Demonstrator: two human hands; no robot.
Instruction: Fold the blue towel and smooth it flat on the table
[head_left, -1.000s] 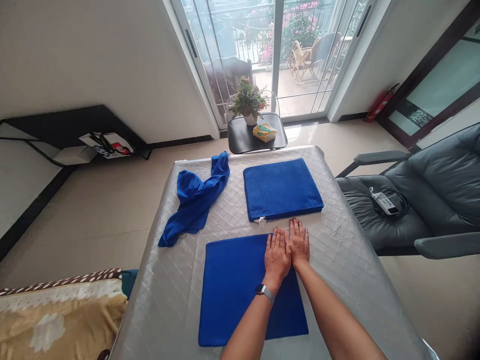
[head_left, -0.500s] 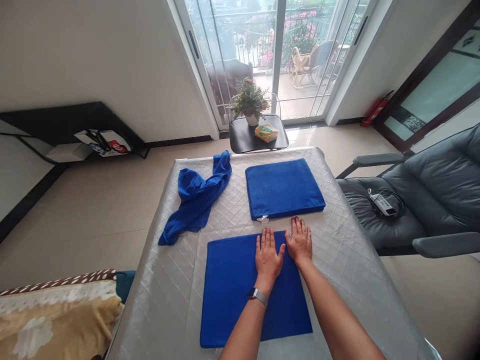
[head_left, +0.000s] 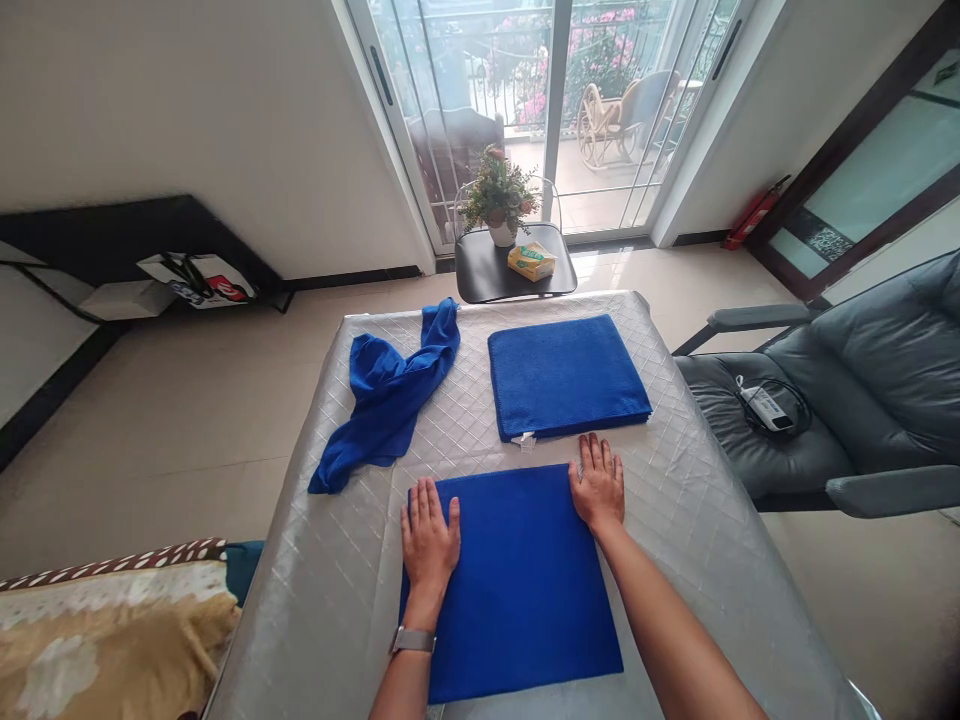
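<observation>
A blue cloth [head_left: 517,590] lies flat and smooth on the silver quilted table cover [head_left: 337,590], at the near side. My left hand [head_left: 430,535] rests palm down on its upper left corner, fingers stretched out, a watch band round the wrist. On the upper right corner lies my right hand [head_left: 598,485], also palm down with fingers extended. Just beyond sits a neat stack of folded blue cloths [head_left: 570,375], a small white label sticking out at its near edge. A crumpled blue cloth [head_left: 386,400] is heaped at the far left of the table.
Past the table's far edge stands a small dark folding chair [head_left: 480,280] bearing a potted plant [head_left: 501,195] and a yellow tissue pack [head_left: 531,262]. A grey armchair [head_left: 847,400] with a power strip [head_left: 766,408] is at the right. A patterned blanket [head_left: 112,640] lies lower left.
My left hand has slid left across the flat cloth, from near its upper middle to the upper left corner. My right hand has stayed at the upper right corner.
</observation>
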